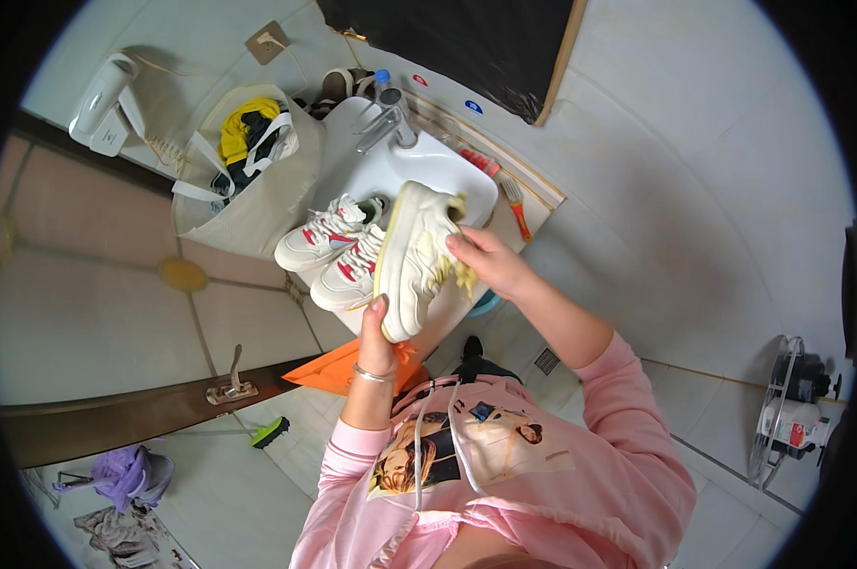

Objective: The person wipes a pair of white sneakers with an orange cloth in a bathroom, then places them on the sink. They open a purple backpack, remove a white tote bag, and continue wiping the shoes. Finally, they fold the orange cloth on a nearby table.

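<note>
A white sneaker [417,256] with a pale yellow sole edge and yellowish laces is held up at the front of the sink, turned on its side. My left hand [379,339] grips its toe end from below, thumb on the sole side. Higher up, my right hand [490,261] closes on the sneaker near its opening and laces; some fingers are hidden behind it. Just left of it, a pair of white sneakers with red accents rests at the sink's front edge: one sneaker [317,237] and, partly covered, another sneaker [350,275].
The white sink [462,182] has a chrome faucet [391,123]. A cloth bag [248,213] of clothes stands left, below a wall-mounted hair dryer [111,100]. A brush [516,207] lies on the right ledge. A green brush [270,432] is on the floor, near the door handle [231,387].
</note>
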### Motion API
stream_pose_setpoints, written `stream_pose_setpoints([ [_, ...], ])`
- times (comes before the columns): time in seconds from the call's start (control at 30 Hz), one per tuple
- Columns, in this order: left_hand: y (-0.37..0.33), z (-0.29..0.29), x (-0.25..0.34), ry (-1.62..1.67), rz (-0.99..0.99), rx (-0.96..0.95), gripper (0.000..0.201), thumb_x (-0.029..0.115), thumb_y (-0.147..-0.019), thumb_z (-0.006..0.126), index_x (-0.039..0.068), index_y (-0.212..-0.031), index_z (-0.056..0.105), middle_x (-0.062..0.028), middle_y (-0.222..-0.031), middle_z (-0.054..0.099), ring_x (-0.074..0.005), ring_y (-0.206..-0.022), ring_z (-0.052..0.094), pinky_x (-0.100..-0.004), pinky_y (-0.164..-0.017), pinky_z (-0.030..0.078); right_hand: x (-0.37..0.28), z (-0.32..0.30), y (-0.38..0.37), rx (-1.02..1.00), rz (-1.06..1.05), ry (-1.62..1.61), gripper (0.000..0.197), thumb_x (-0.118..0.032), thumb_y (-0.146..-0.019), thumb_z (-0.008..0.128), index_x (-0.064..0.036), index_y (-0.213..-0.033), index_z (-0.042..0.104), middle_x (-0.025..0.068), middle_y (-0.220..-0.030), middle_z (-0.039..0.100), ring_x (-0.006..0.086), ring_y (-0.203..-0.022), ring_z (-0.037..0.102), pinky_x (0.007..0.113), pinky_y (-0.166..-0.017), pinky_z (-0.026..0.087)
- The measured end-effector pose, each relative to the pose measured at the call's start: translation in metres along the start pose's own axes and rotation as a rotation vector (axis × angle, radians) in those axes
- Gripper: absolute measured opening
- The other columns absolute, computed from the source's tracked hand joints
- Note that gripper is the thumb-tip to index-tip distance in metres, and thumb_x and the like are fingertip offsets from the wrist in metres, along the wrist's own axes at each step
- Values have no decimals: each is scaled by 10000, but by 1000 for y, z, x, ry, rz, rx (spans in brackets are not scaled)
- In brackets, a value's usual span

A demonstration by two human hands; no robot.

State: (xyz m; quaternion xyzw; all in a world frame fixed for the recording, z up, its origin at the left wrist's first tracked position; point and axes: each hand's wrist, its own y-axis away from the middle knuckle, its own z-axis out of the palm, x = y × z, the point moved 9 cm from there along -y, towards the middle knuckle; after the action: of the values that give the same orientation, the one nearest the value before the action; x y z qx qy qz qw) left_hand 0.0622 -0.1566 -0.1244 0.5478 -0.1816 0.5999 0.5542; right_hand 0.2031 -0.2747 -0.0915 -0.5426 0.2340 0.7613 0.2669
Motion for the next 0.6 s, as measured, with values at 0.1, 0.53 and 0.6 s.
stream_pose_setpoints([
  [0.1,-8,9,8,31,130,142,634,540,-856,476,8,-1192,560,-88,-896,656,-156,-703,620,-246,-562,477,4,-3,-3,274,-101,-132,321,-321,-971,546,-10,-954,627,-54,-770,546,30,-716,453,214,-637,388],
  [0.53,-11,12,24,-413,258,124,585,495,-995,335,-2,-1279,458,-83,-925,636,-121,-861,547,-272,-832,391,36,-25,-71,181,-37,-1014,576,-423,-1000,246,19,-1227,538,158,-1172,605,280,-1079,591,386,-946,467],
  [0.6,-9,15,26,-445,285,116,568,475,-999,347,-9,-1273,463,-79,-915,645,-137,-977,546,-308,-956,351,47,-34,-80,239,-36,-1021,593,-423,-998,214,13,-1258,519,158,-1208,588,294,-1136,554,406,-981,438],
])
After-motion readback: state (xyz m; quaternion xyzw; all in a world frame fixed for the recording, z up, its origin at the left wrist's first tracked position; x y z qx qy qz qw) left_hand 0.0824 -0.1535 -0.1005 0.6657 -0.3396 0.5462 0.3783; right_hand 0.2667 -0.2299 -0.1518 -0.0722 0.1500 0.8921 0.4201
